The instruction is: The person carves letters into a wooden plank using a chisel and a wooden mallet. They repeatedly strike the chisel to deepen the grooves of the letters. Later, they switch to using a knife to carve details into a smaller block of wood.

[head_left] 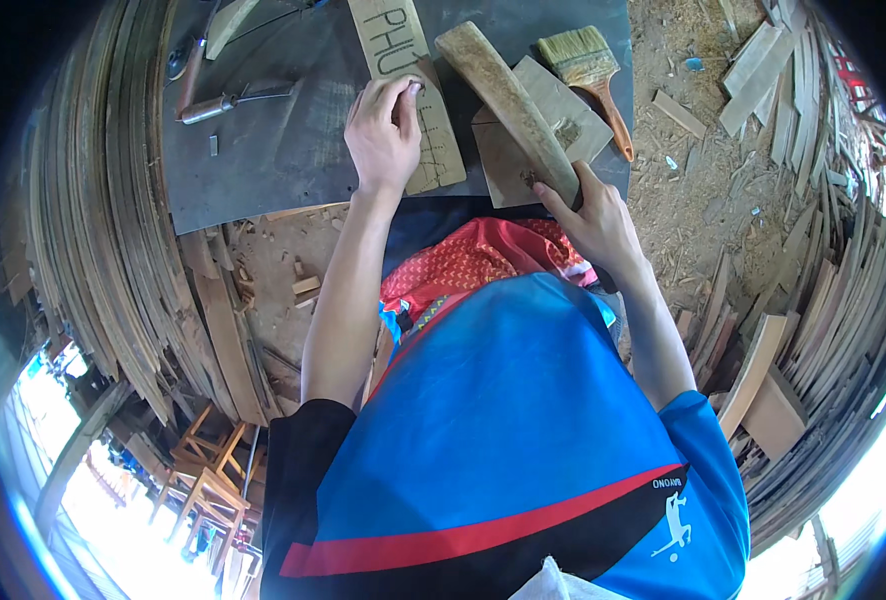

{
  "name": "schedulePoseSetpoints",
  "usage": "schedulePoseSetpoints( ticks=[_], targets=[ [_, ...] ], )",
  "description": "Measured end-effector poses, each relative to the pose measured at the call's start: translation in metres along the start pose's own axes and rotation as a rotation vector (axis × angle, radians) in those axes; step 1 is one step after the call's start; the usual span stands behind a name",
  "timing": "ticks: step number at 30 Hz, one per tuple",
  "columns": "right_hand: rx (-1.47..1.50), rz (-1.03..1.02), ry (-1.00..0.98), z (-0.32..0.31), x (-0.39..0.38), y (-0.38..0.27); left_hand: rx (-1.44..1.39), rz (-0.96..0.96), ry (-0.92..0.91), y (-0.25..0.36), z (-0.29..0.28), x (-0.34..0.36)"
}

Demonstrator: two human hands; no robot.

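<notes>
My left hand (381, 140) rests over a long light board (433, 165) with dark hand-drawn markings, its fingertips pinched together near a small dark spot; what they hold is too small to make out. My right hand (591, 222) grips the near end of a thick, worn wooden bar (493, 85), which slants up toward the board. Under the bar lie pale square-cut wooden pieces (508, 182). A wide paintbrush (578, 60) with an orange-brown handle lies just to their right, on the dark work surface (273, 160).
Hand tools (208, 110) and a small metal piece (214, 145) lie at the surface's left. Long stacked planks (103, 230) line the left side. Loose boards (758, 370) and offcuts cover the dirt floor (678, 170) at right. Wooden chairs (203, 470) stand at lower left.
</notes>
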State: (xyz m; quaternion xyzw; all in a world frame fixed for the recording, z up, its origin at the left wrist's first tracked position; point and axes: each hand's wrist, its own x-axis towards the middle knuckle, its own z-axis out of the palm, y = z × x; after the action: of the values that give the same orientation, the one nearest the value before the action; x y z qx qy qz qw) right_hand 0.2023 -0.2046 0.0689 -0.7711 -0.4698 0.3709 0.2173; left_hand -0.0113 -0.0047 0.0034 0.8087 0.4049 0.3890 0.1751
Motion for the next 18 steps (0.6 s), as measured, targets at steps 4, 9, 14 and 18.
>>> schedulePoseSetpoints(
  ticks=[4,9,14,18],
  targets=[
    [-0.015,-0.012,0.000,-0.0009,-0.0003,-0.0009,-0.012,-0.003,0.008,0.0002,-0.0016,-0.0004],
    [-0.008,0.020,-0.015,-0.0028,-0.0019,-0.0057,-0.012,0.003,0.009,0.0018,-0.0034,-0.0002],
    [-0.020,0.005,-0.013,-0.0024,-0.0003,-0.0032,-0.007,-0.005,-0.007,0.0039,-0.0038,0.0003],
    [-0.023,0.020,-0.029,-0.0040,-0.0003,-0.0054,0.009,0.004,0.002,0.0021,-0.0022,-0.0011]
  ],
)
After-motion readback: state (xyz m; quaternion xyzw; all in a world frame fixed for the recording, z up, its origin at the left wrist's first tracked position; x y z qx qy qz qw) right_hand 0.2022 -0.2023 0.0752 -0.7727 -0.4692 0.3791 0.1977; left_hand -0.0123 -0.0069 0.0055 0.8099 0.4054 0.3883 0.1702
